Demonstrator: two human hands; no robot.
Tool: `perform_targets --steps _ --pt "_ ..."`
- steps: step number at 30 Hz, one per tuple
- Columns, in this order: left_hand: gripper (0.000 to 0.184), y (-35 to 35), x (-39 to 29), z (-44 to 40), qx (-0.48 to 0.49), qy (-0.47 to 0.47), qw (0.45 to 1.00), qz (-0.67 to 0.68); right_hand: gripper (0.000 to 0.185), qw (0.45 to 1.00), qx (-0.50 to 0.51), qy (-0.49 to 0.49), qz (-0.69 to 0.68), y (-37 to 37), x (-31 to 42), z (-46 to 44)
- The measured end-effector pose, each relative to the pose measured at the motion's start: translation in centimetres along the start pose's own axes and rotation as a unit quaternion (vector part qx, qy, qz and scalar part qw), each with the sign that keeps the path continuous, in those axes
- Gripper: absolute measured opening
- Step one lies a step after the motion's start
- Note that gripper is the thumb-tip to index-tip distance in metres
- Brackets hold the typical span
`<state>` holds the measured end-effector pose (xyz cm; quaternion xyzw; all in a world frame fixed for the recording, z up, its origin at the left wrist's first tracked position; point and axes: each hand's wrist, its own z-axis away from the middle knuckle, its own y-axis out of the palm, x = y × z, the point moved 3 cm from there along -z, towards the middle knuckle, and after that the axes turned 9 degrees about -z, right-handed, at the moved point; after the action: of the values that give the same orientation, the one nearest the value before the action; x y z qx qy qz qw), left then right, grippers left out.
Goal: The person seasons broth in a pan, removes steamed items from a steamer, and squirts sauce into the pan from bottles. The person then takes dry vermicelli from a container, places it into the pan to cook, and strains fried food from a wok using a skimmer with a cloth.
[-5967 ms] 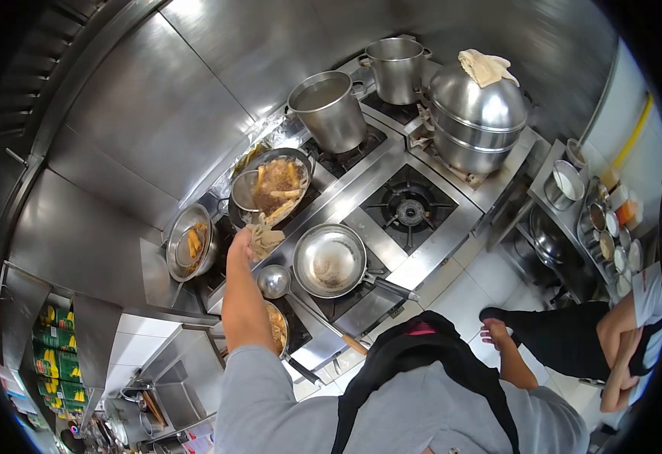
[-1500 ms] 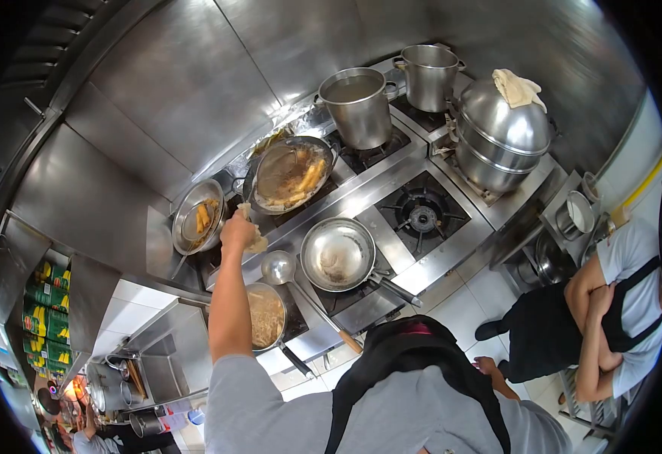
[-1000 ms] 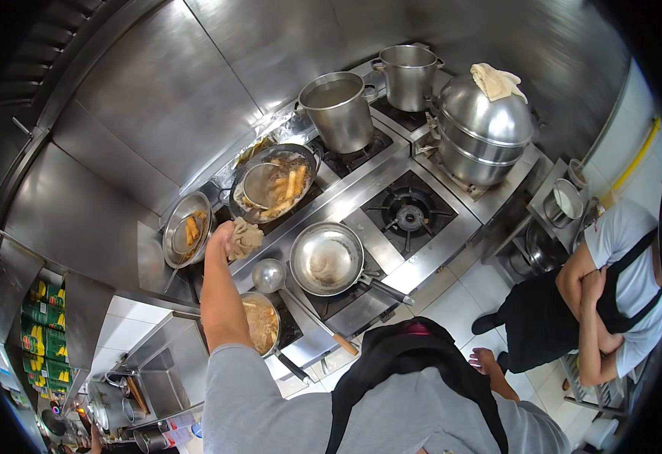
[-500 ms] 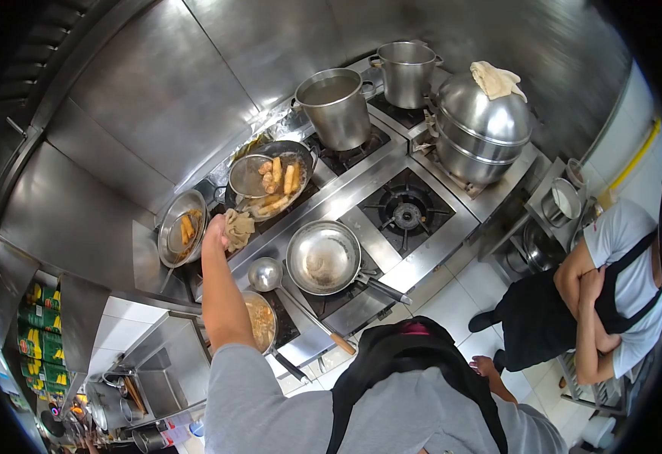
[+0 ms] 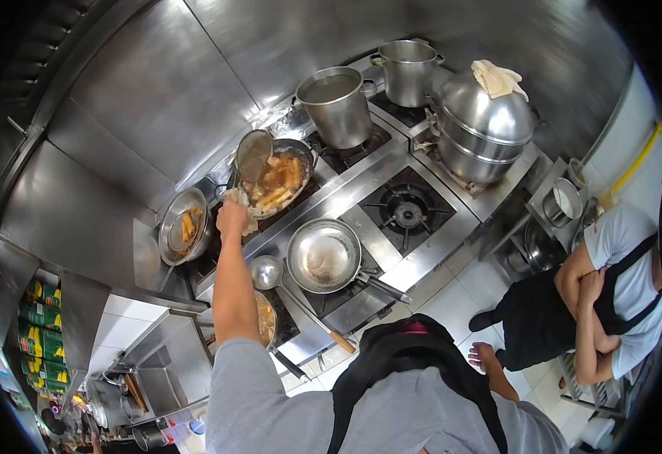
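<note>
My left hand (image 5: 232, 219) reaches forward over the stove, closed around a beige cloth (image 5: 244, 213). It appears to grip a skimmer (image 5: 255, 156) through this cloth, though the handle is mostly hidden. The skimmer's round mesh basket is tilted above the far left rim of a black wok (image 5: 314, 156). Golden fried rolls (image 5: 274, 200) lie in the wok's bubbling oil. Left of my hand, a steel bowl (image 5: 173, 221) holds several fried pieces (image 5: 188, 225). My right hand (image 5: 484, 355) hangs low on the right, fingers loosely apart, holding nothing.
A steel pan (image 5: 323, 256), a ladle (image 5: 266, 272) and a pan of food (image 5: 264, 318) are nearest me. Tall pots (image 5: 336, 110) and a domed steamer (image 5: 482, 113) stand behind. An open burner (image 5: 407, 215) lies right. A person with folded arms (image 5: 596, 295) stands at right.
My left hand has moved slightly right and forward. The skimmer has risen and tipped; the pieces that were in it now lie in the oil. My right hand has shifted slightly.
</note>
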<state>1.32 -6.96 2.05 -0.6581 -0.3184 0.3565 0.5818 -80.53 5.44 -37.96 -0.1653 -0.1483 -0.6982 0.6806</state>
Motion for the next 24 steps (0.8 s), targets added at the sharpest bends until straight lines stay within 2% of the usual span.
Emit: perform_targets --steps 6,9,15,18,19,20,23,24 --pt "0.042 -0.2 -0.7 2.8 -0.042 0.003 0.998 0.045 0.033 0.999 -0.01 0.043 -0.01 -1.9 -3.3 -0.9" --pt "0.041 1.4 -0.6 3.9 -0.024 0.029 0.996 0.078 0.034 0.998 0.006 0.06 0.008 -3.1 -5.7 -2.6" --pt "0.04 4.1 -1.3 3.0 0.013 0.005 0.999 0.042 0.037 0.988 0.098 -0.021 0.118 -4.7 -6.5 -4.7" --pt "0.043 4.8 -2.2 1.6 0.016 0.016 0.999 0.041 0.038 0.997 0.05 0.024 0.054 -3.6 -4.7 -3.6" --pt "0.044 5.4 -2.3 0.5 0.015 0.025 0.998 0.05 0.039 0.998 0.003 0.057 -0.006 -3.0 -3.9 -2.8" --pt "0.046 6.1 -2.5 -0.6 0.013 0.034 0.998 0.059 0.037 0.999 -0.006 0.049 -0.022 -2.5 -3.1 -2.2" --pt "0.047 19.4 2.2 -15.8 0.085 0.039 0.988 0.124 0.036 1.0 -0.001 0.005 -0.018 -1.2 -0.9 -0.4" --pt "0.039 11.9 0.1 -8.8 0.108 -0.08 0.956 0.26 0.034 1.0 -0.003 -0.005 -0.023 -1.1 -0.7 -0.4"
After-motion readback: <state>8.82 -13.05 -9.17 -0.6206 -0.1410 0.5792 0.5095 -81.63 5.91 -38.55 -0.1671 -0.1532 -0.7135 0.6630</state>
